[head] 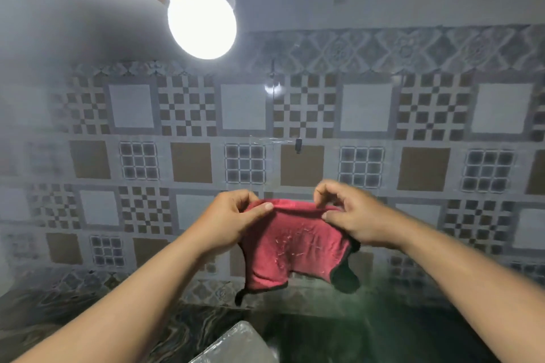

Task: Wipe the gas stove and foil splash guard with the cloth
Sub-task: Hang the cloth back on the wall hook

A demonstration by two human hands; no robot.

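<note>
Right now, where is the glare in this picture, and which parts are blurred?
Head view: the lamp blows out white and hazes the upper left; wall tiles look soft; the cloth and both hands, left and right, stay fairly sharp.

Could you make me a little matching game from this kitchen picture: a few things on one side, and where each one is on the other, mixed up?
Things:
1. cloth
2. round lamp
3. foil-covered edge
4. left hand

Places:
A. bottom centre of the view
B. pinching the cloth's left top corner
C. top of the view, lit
D. hanging between both hands

Pairs: 1-D, 2-C, 3-A, 4-B
</note>
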